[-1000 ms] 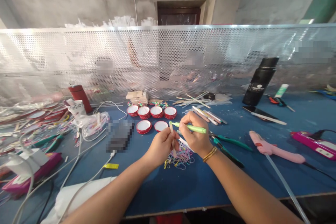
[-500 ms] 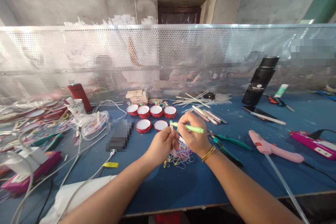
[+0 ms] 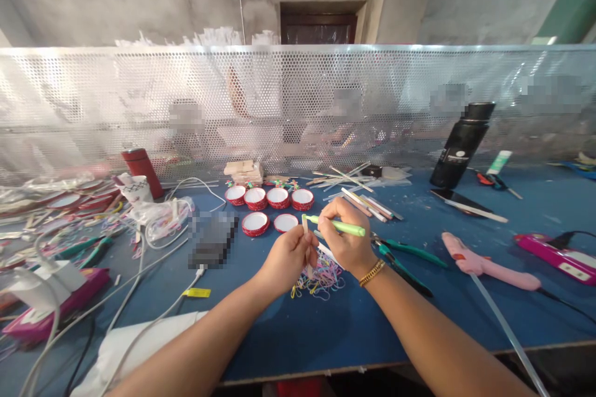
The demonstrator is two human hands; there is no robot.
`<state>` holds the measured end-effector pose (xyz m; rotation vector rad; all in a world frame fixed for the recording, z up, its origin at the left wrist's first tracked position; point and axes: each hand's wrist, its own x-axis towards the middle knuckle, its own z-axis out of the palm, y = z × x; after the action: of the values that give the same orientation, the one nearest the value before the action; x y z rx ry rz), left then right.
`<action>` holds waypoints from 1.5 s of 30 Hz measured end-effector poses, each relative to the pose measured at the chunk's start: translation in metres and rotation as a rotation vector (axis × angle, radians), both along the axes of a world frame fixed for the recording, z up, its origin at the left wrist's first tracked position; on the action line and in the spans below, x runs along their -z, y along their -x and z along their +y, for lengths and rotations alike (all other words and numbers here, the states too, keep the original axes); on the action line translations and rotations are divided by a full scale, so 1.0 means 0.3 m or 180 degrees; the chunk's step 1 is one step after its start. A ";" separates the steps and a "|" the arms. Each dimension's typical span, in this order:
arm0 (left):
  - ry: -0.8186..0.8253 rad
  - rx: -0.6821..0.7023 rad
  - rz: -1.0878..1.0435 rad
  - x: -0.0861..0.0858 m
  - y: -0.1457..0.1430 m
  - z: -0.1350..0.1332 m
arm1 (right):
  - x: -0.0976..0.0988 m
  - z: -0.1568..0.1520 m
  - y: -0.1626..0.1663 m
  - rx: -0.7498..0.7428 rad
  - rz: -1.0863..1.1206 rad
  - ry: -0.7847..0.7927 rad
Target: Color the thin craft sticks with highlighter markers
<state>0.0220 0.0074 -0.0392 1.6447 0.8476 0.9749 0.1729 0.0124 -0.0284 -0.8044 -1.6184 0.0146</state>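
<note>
My left hand (image 3: pixel 285 259) is closed around a thin pale wooden stick (image 3: pixel 306 231) held upright over the blue table (image 3: pixel 288 329). My right hand (image 3: pixel 342 242) grips a light green pen (image 3: pixel 339 226), its tip touching the top of the stick. Below both hands lies a heap of coloured rubber bands (image 3: pixel 321 279). Several small red-rimmed drums with white faces (image 3: pixel 270 205) sit just behind my hands.
Green-handled pliers (image 3: pixel 405 257) and a pink glue gun (image 3: pixel 484 260) lie to the right, with a black flask (image 3: pixel 459 146) behind. A phone (image 3: pixel 212 239), cables and red drum parts (image 3: pixel 69 205) crowd the left. A perforated metal screen (image 3: pixel 298 105) closes the back.
Both hands stay in place; the pen tip shifts slightly against the stick's top.
</note>
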 end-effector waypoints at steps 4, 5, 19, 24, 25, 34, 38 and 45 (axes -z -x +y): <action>-0.0013 -0.0009 0.0027 -0.003 0.001 -0.003 | 0.002 0.000 -0.002 -0.0011 0.0003 -0.0003; -0.0011 -0.0010 0.0021 -0.003 0.001 -0.004 | 0.002 -0.001 -0.002 -0.0022 -0.0010 0.0001; -0.0020 0.0002 0.0094 -0.004 0.003 -0.006 | -0.003 -0.003 0.001 0.0006 0.0023 0.0047; -0.0032 0.0008 0.0105 -0.004 0.003 -0.006 | -0.006 -0.003 0.001 -0.0007 -0.0001 0.0038; -0.0029 0.0007 0.0104 -0.004 0.003 -0.005 | -0.007 -0.004 0.001 0.0002 0.0002 0.0035; -0.0019 -0.0024 0.0072 0.004 0.005 0.001 | -0.004 -0.001 0.001 -0.0027 -0.0011 0.0100; -0.0017 -0.0060 0.0071 0.004 0.004 0.001 | -0.005 -0.002 0.002 -0.0027 -0.0045 0.0127; 0.0053 -0.0022 -0.0010 0.002 0.005 0.002 | -0.011 -0.004 -0.008 0.0074 -0.0050 -0.0004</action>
<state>0.0205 0.0080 -0.0399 1.6266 0.8576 0.9726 0.1753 0.0113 -0.0250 -0.8242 -1.6236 -0.0095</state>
